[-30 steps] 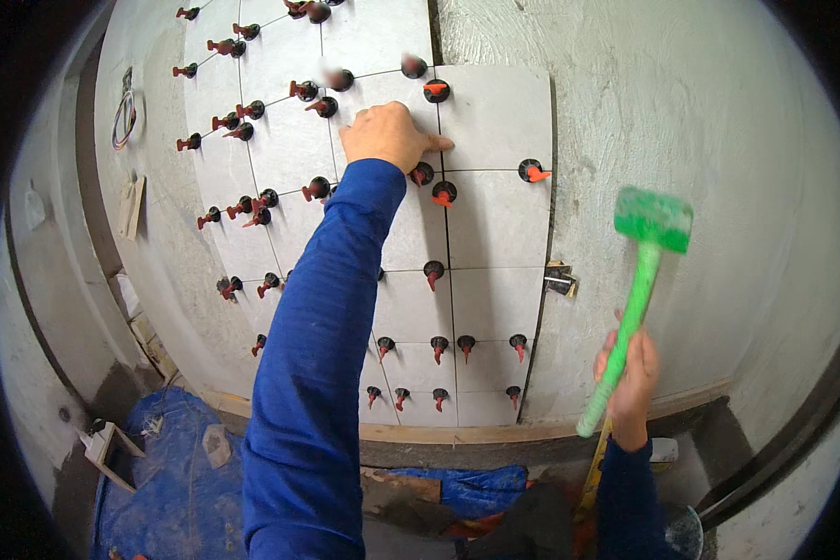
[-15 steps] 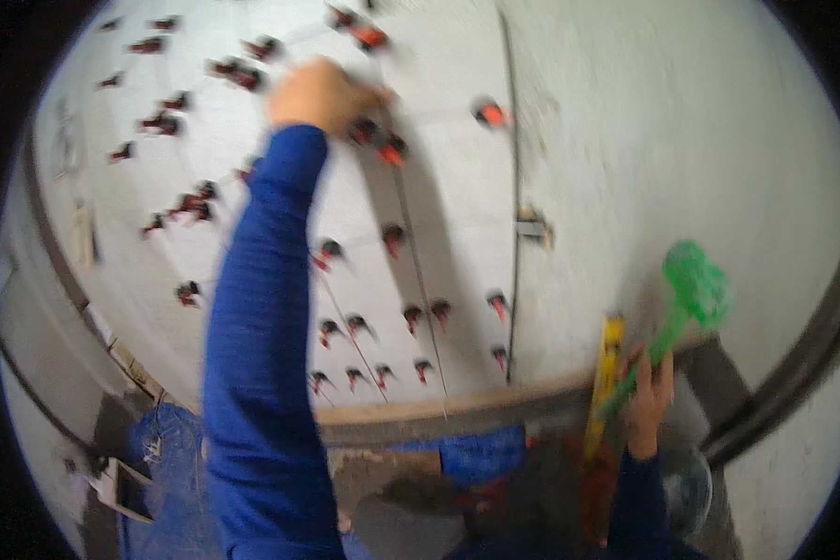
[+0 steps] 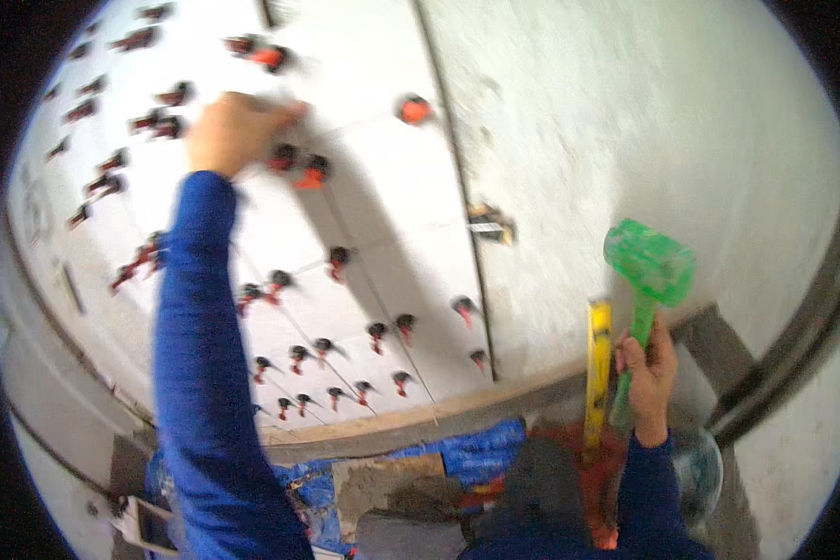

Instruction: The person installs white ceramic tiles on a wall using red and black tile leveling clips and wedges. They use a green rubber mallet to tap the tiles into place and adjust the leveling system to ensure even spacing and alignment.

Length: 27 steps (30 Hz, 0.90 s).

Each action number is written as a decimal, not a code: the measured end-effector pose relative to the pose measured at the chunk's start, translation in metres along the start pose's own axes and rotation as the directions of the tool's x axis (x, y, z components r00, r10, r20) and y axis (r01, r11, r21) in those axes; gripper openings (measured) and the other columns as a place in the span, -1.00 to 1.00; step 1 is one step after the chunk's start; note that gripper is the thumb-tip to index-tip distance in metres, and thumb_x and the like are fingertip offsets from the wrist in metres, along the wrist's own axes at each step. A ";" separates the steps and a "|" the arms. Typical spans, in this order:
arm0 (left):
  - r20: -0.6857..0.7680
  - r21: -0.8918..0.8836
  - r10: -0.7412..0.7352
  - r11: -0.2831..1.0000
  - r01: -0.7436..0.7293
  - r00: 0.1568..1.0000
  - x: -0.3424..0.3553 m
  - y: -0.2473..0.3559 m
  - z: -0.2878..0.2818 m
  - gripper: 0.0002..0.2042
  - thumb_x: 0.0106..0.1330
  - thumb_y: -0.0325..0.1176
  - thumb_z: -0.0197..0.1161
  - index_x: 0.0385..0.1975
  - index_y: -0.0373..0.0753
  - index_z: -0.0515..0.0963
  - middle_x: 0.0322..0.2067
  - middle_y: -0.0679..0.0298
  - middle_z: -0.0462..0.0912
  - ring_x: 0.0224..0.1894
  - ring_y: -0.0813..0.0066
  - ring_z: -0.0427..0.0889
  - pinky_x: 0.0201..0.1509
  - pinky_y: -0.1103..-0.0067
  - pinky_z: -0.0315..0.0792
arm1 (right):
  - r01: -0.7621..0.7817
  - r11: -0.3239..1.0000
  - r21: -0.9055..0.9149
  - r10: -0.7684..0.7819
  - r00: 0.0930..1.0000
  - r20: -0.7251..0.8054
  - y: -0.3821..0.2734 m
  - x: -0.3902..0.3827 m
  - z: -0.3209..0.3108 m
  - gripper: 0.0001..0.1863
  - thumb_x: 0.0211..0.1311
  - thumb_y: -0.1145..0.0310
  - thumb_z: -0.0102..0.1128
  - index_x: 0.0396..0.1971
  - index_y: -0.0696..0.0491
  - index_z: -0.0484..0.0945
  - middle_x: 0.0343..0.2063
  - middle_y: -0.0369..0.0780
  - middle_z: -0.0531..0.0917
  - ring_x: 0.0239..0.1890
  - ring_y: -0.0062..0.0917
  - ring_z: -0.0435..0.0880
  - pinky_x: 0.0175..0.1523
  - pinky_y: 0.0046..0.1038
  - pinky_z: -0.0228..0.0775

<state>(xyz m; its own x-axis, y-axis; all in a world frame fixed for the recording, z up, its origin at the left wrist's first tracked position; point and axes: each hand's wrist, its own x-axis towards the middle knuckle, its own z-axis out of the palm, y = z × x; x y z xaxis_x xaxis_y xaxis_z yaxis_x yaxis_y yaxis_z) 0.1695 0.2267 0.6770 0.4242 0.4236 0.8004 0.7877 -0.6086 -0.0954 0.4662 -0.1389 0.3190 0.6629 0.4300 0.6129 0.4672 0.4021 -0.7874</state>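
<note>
My left hand reaches far up against white wall tiles, its fingers curled and pressed together. What they hold, if anything, is hidden and blurred. Just below its fingertips, black and red tile-levelling knobs stick out of a joint. A single knob sits farther right, by the tiles' right edge. Lower right, my right hand is closed around the handle of a mallet with a scuffed green head, held upright and pointing up before the bare wall.
A yellow spirit level stands upright left of the mallet. Bare grey-green wall borders the tiles. Below are a blue sheet, a mortar-smeared board and a clear bucket. Several more knobs line the lower joints.
The view has shifted, so the tiles and knobs appear farther left. My left hand stays up at the tiles. The mallet has turned, its head now showing side-on in my right hand.
</note>
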 end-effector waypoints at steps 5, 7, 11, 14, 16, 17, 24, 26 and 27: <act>0.017 -0.014 -0.251 0.968 0.251 0.968 -0.017 0.037 -0.022 -0.23 -0.01 0.42 0.50 -0.32 -0.36 0.77 -0.35 0.00 0.80 -0.28 0.13 0.81 -0.14 0.31 0.66 | 0.373 0.903 -0.214 -0.362 0.928 0.093 -0.131 0.104 0.034 -0.45 0.47 0.42 0.16 0.43 0.14 0.40 -0.24 -0.26 0.63 -0.33 -0.67 0.53 -0.26 -0.55 0.44; 0.018 -0.023 -0.287 0.957 0.288 0.958 -0.019 0.043 -0.023 -0.25 -0.03 0.40 0.52 -0.25 -0.32 0.78 -0.25 0.01 0.80 -0.13 0.12 0.79 0.00 0.25 0.61 | 0.616 0.693 -0.374 -0.605 0.779 0.163 -0.187 0.157 0.058 -0.46 0.47 0.33 0.19 0.39 0.14 0.45 -0.26 -0.18 0.65 -0.33 -0.47 0.59 -0.19 -0.44 0.47; -0.106 -0.002 -0.252 0.967 0.253 0.962 -0.025 0.045 -0.024 -0.23 -0.05 0.41 0.51 -0.26 -0.33 0.77 -0.24 -0.03 0.79 -0.09 0.09 0.78 0.03 0.27 0.60 | 0.823 0.307 -0.479 -0.766 0.512 0.389 -0.276 0.231 0.121 -0.48 0.48 0.18 0.18 0.37 -0.01 0.49 -0.18 -0.05 0.70 -0.26 -0.15 0.65 0.01 -0.24 0.48; -0.121 -0.009 -0.258 0.966 0.258 0.959 -0.026 0.047 -0.022 -0.23 -0.06 0.42 0.51 -0.26 -0.31 0.77 -0.24 -0.01 0.80 -0.09 0.09 0.79 0.06 0.26 0.59 | 0.825 0.207 -0.526 -0.725 0.490 0.484 -0.313 0.263 0.157 -0.51 0.49 0.14 0.15 0.36 -0.16 0.54 -0.15 -0.06 0.76 -0.15 -0.17 0.69 0.13 -0.21 0.48; -0.103 -0.017 -0.266 0.964 0.265 0.959 -0.027 0.048 -0.022 -0.23 -0.06 0.41 0.52 -0.23 -0.30 0.77 -0.21 0.01 0.80 -0.05 0.09 0.78 0.10 0.23 0.56 | 0.839 0.077 -0.539 -0.760 0.399 0.512 -0.333 0.278 0.181 -0.54 0.49 0.16 0.15 0.33 -0.18 0.56 -0.21 -0.09 0.77 -0.16 -0.20 0.73 0.09 -0.20 0.53; -0.061 -0.034 -0.288 0.958 0.286 0.956 -0.026 0.048 -0.023 -0.23 -0.06 0.41 0.52 -0.19 -0.29 0.77 -0.14 0.02 0.79 0.04 0.10 0.74 0.17 0.21 0.50 | 0.835 0.017 -0.550 -0.780 0.355 0.515 -0.342 0.282 0.190 -0.55 0.49 0.18 0.14 0.33 -0.18 0.57 -0.25 -0.10 0.76 -0.20 -0.22 0.75 0.02 -0.20 0.58; -0.043 -0.060 -0.296 0.954 0.293 0.954 -0.029 0.049 -0.026 -0.23 -0.05 0.39 0.53 -0.15 -0.28 0.76 -0.08 0.02 0.78 0.13 0.09 0.66 0.22 0.19 0.44 | 0.630 0.311 -0.712 -0.383 0.768 0.513 -0.388 0.263 0.211 -0.55 0.49 0.25 0.14 0.33 -0.15 0.58 -0.50 -0.15 0.67 -0.51 -0.33 0.77 -0.47 -0.26 0.61; -0.052 -0.065 -0.298 0.953 0.295 0.953 -0.029 0.050 -0.025 -0.24 -0.06 0.38 0.53 -0.15 -0.28 0.76 -0.09 0.02 0.78 0.13 0.09 0.67 0.22 0.19 0.44 | 0.635 0.248 -0.732 -0.309 0.768 0.561 -0.389 0.258 0.218 -0.55 0.49 0.27 0.13 0.34 -0.14 0.57 -0.57 -0.16 0.61 -0.67 -0.39 0.67 -0.63 -0.32 0.50; -0.063 -0.065 -0.297 0.954 0.293 0.953 -0.030 0.050 -0.025 -0.24 -0.06 0.38 0.53 -0.15 -0.28 0.76 -0.08 0.02 0.78 0.13 0.09 0.67 0.22 0.19 0.44 | 0.638 0.218 -0.739 -0.271 0.767 0.582 -0.388 0.257 0.220 -0.54 0.49 0.28 0.13 0.34 -0.13 0.57 -0.61 -0.17 0.58 -0.75 -0.43 0.62 -0.71 -0.35 0.45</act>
<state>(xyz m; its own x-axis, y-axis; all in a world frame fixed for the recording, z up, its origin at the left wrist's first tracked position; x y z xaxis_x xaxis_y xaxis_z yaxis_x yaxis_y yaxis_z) 0.1848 0.1668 0.6636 0.1419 0.5422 0.8281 0.8466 -0.5001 0.1823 0.3263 -0.0067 0.7961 0.0414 0.6911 0.7215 0.9567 -0.2358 0.1710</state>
